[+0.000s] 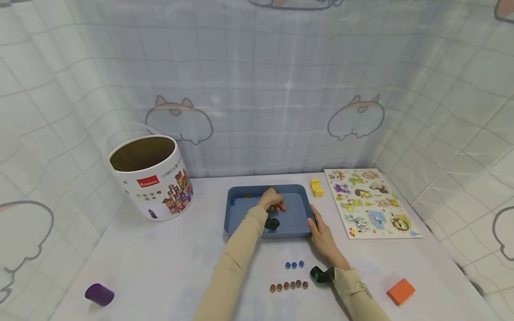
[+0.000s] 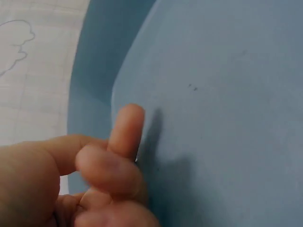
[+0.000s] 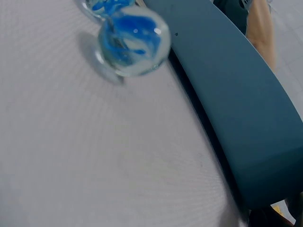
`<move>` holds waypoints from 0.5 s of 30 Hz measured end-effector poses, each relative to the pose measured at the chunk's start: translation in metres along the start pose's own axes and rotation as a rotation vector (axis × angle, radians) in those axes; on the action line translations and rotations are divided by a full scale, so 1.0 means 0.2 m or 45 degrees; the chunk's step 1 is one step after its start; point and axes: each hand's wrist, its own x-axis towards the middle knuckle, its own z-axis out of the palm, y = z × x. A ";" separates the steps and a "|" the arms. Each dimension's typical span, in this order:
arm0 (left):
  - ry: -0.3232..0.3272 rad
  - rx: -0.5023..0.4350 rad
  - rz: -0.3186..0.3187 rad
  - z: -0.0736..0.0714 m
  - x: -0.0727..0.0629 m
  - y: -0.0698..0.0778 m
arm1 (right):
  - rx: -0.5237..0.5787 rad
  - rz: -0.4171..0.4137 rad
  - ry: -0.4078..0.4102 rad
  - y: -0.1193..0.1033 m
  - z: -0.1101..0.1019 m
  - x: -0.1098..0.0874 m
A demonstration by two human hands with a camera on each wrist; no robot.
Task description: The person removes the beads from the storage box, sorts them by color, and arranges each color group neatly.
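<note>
A blue-grey tray (image 1: 295, 228) lies on the white table. Along its back wall runs a row of small blue and orange glass marbles (image 1: 241, 196), and another marble (image 1: 232, 202) sits at the left wall. My left hand (image 1: 271, 200) reaches into the tray at the right end of that row, fingers bent and bunched; in the left wrist view its fingers (image 2: 125, 132) are close over the tray floor. I cannot tell whether a marble is between them. My right hand (image 1: 324, 236) holds the tray's near right corner, thumb at the rim and fingers along the outer side.
In front of the tray are three blue marbles (image 1: 294, 265) and a row of several brownish marbles (image 1: 286, 286). Around stand a white bucket (image 1: 160, 187), a purple cylinder (image 1: 99, 294), a yellow block (image 1: 317, 188), an orange block (image 1: 400, 292) and an animal puzzle board (image 1: 371, 203).
</note>
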 end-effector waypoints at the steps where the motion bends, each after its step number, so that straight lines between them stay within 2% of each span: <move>1: -0.004 0.015 0.003 -0.01 0.00 -0.01 | 0.002 -0.004 0.000 0.00 0.00 0.00; 4: -0.025 0.044 0.024 -0.04 -0.02 -0.02 | 0.002 -0.011 0.000 0.00 0.00 0.00; 8: -0.074 0.026 0.129 -0.10 -0.09 -0.02 | 0.006 -0.013 -0.008 -0.01 -0.01 0.00; 11: -0.124 0.026 0.240 -0.13 -0.18 -0.03 | 0.010 -0.012 -0.019 -0.01 -0.01 0.00; 15: -0.219 0.026 0.348 -0.16 -0.33 -0.07 | 0.006 -0.012 -0.022 -0.01 -0.01 0.00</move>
